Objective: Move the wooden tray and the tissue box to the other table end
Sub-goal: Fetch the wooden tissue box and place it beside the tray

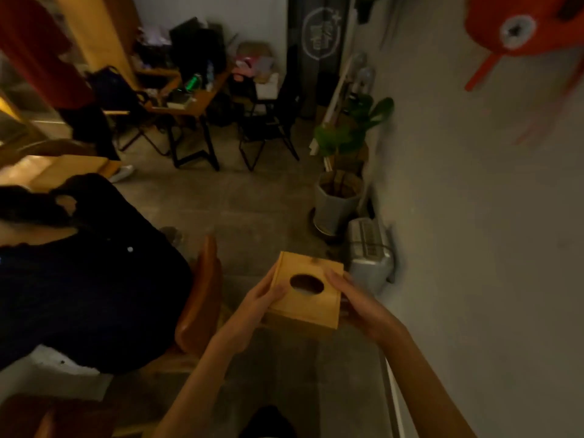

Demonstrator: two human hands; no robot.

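Dim, cluttered room all around: a concrete floor [252,197], a pale wall on the right, a potted plant [339,184] against it with a small white appliance [369,251] just beside the pot.

One tissue box [305,290], wooden with a single oval slot on top, is carried in the air over the floor, not resting on anything. The left hand [257,306] clasps its left side with the thumb laid on the lid; the right hand [354,300] clasps the right side, fingers along the top edge and the palm wrapped lower. Two hands on opposite faces likely keep the box level and steady while it is walked along, slot facing up.

A seated person in dark clothing fills the left, on one brown chair [199,298] whose back is near the box. One far bench [186,102] is loaded with small things, with dark folding chairs around it.

No wooden tray shows anywhere in view, so its place cannot be told. By my judgement the box is mid-transfer and has yet to be set down on the bench end.
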